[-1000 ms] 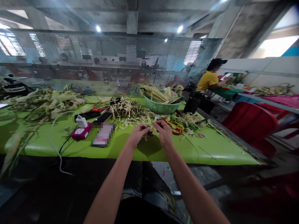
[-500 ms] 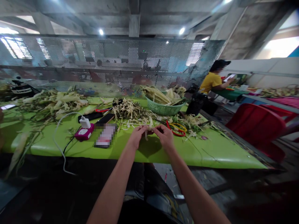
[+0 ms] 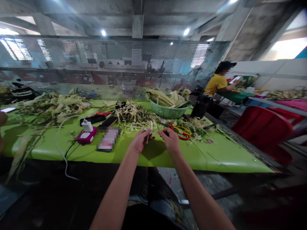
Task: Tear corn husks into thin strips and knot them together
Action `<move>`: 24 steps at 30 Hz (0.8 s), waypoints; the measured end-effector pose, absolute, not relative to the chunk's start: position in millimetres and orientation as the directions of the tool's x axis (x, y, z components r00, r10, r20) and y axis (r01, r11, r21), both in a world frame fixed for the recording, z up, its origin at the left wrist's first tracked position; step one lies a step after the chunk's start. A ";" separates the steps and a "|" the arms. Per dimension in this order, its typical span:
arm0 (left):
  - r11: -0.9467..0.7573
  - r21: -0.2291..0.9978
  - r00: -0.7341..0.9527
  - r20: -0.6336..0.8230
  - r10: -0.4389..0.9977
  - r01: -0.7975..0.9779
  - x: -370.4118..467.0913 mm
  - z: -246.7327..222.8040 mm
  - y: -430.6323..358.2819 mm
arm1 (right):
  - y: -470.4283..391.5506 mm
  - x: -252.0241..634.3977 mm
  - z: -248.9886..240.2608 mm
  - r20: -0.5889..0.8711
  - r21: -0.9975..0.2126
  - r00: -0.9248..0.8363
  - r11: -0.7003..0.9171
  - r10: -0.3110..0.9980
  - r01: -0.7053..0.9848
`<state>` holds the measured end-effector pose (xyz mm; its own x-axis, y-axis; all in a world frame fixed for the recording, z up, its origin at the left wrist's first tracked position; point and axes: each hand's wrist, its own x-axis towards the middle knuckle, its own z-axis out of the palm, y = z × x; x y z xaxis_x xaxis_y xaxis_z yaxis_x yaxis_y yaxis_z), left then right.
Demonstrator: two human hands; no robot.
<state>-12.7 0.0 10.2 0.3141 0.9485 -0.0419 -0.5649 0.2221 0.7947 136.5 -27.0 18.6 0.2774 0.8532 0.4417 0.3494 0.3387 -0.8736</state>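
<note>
Over the front of the green table (image 3: 216, 156), my left hand (image 3: 140, 140) pinches a pale husk strip (image 3: 147, 139) whose end hangs below the fingers. My right hand (image 3: 171, 140) is closed in a pinch a short way to the right, at the other end of a thin piece stretching between the hands. Just behind them lies a heap of pale, knotted-looking husk pieces (image 3: 130, 113) with loose strips. Scissors with red and yellow handles (image 3: 183, 131) rest right beside my right hand.
A green basket (image 3: 169, 111) of dry husks stands behind my hands. Left are a phone (image 3: 109, 139), a purple power socket (image 3: 86, 135) with a cable, and a husk pile (image 3: 59, 103). A person in yellow (image 3: 217, 83) sits at right, near a red chair (image 3: 262, 131).
My hands have drawn slightly apart, the left a little leftward. The thin piece between them now shows stretched across the gap.
</note>
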 end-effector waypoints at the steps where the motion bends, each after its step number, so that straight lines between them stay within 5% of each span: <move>1: 0.199 0.814 0.302 -0.030 0.953 -0.546 -12.7 8.6 0.8 | -26.5 137.2 18.1 0.437 -0.876 0.278 0.334 0.855 0.349; 7: -0.007 0.974 0.334 0.083 0.939 -0.224 -12.7 4.1 1.3 | -20.2 143.7 12.8 0.379 -0.903 0.129 0.335 0.916 0.270; 14: -0.057 0.984 0.409 0.123 0.904 -0.170 -7.5 4.1 1.5 | -21.4 139.7 17.7 0.348 -0.931 0.189 0.313 0.918 0.188; 20: -0.142 0.985 0.393 0.169 0.904 -0.097 -5.8 1.6 2.9 | -19.9 139.9 16.3 0.426 -0.893 0.290 0.347 0.857 0.287; 24: -0.282 0.957 0.378 0.238 0.895 0.065 -6.1 3.8 2.1 | -21.0 146.9 18.4 0.591 -0.756 0.227 0.433 0.774 0.491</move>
<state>-6.1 2.1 3.8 0.3776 0.8950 0.2375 0.0654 -0.2816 0.9573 146.9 -21.0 18.4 0.2274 0.7741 0.5908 0.4913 0.4326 -0.7560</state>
